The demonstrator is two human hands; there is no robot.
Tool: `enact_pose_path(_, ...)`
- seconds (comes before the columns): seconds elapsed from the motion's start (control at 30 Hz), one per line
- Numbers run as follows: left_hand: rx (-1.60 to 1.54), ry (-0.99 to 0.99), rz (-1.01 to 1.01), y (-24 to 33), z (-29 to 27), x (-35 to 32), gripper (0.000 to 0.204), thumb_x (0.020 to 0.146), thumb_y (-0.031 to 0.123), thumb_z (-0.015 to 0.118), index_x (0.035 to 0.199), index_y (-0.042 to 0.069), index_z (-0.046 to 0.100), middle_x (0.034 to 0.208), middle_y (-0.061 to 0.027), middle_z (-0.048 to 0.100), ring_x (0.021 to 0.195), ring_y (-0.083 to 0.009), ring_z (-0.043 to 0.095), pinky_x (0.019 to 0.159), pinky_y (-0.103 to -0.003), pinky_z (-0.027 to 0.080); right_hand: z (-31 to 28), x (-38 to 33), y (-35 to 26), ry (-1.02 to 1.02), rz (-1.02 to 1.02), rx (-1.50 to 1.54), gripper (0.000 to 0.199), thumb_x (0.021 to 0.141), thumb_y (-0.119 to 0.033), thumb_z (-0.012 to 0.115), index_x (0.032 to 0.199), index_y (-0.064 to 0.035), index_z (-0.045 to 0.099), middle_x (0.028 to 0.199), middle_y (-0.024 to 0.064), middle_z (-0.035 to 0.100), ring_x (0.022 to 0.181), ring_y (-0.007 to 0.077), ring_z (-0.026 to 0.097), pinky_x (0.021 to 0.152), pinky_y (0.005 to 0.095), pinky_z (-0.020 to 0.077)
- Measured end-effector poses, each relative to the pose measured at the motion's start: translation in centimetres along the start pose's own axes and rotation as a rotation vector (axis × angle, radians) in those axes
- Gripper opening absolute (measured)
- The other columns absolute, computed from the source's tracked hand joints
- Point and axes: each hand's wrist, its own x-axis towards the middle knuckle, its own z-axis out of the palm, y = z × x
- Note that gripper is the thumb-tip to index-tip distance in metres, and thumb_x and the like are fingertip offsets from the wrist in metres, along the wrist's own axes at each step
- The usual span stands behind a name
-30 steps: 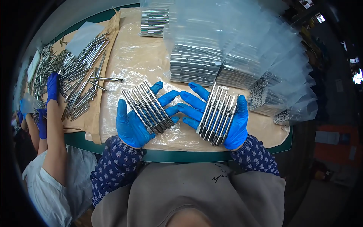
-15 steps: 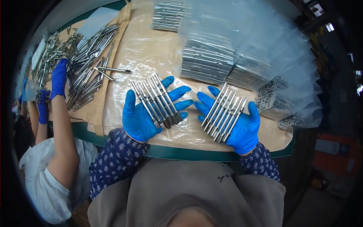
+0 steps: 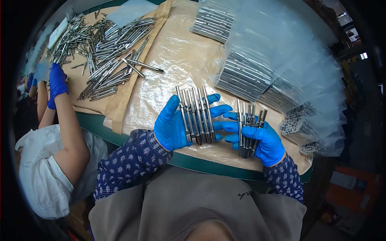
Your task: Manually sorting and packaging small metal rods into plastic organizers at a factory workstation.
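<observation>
Rods (image 3: 197, 117) lie in a row on the outspread left hand (image 3: 169, 129), near the bench's (image 3: 217, 169) front edge; just beside, the right hand (image 3: 268, 143) grips a second bundle (image 3: 248, 119) under its thumb.

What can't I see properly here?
Head view: middles of some silver metal rods, hidden by the thumb of the blue-gloved right hand.
Head view: part of the blue-gloved left hand, hidden by its silver rods.
Head view: far ends of some cloudy plastic bags, cut off by the top edge.
Head view: whether the co-worker's purple-gloved hand holds anything, too small.
</observation>
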Motion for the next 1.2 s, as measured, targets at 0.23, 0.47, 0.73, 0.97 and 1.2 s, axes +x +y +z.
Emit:
enact_pose_path(0.23,0.028,-0.047,-0.050,0.1,-0.4,-0.4,0.100,0.077,0.070,0.043,0.142,0.001,0.012,0.143,-0.0270,0.021,0.130,-0.0414,0.027,0.104,-0.058,0.026,2.8,2.2,-2.0,-0.006,-0.017,-0.243,0.043,0.082,-0.009,0.061,0.119,0.0089,0.048,0.110,0.0211,0.060,0.095,0.0284,0.063,0.080,0.0369,0.0540)
enact_pose_path(0.47,0.019,0.022,0.012,0.5,-0.5,-0.8,0.097,0.078,0.067,0.046,0.142,0.002,0.012,0.142,-0.0280,0.020,0.131,-0.0416,0.027,0.105,-0.057,0.023,2.8,2.5,-2.4,-0.064,-0.122,-0.224,0.051,0.083,-0.014,0.061,0.125,0.0078,0.041,0.111,0.0200,0.059,0.091,0.0280,0.064,0.076,0.0350,0.0546)
enact_pose_path(0.73,-0.085,-0.074,-0.002,0.5,-0.3,-0.4,0.094,0.078,0.066,0.048,0.143,0.007,0.012,0.143,-0.0289,0.017,0.128,-0.0515,0.021,0.100,-0.065,0.024,-3.9,2.8,2.4,0.372,-0.368,-0.659,0.035,0.088,-0.017,0.057,0.117,0.0019,0.051,0.101,0.0152,0.063,0.084,0.0223,0.063,0.069,0.0311,0.0531)
enact_pose_path(0.97,-0.032,-0.063,0.039,0.4,-0.3,-0.3,0.095,0.079,0.068,0.044,0.143,0.006,0.011,0.142,-0.0310,0.016,0.128,-0.0526,0.022,0.100,-0.064,0.024,-3.7,2.6,2.9,-0.002,-0.475,0.141,0.046,0.089,-0.014,0.052,0.130,0.0019,0.037,0.124,0.0162,0.051,0.114,0.0302,0.051,0.098,0.0418,0.0414)
enact_pose_path(1.2,-0.137,-0.100,0.060,0.4,-0.2,-0.3,0.084,0.084,0.060,0.043,0.141,0.004,0.019,0.141,-0.0313,0.020,0.126,-0.0529,0.024,0.102,-0.061,0.026,-2.7,1.8,2.2,-0.124,-0.422,0.373,0.077,0.085,-0.028,0.054,0.142,0.0005,0.011,0.146,0.0192,0.020,0.133,0.0334,0.026,0.107,0.0494,0.0260)
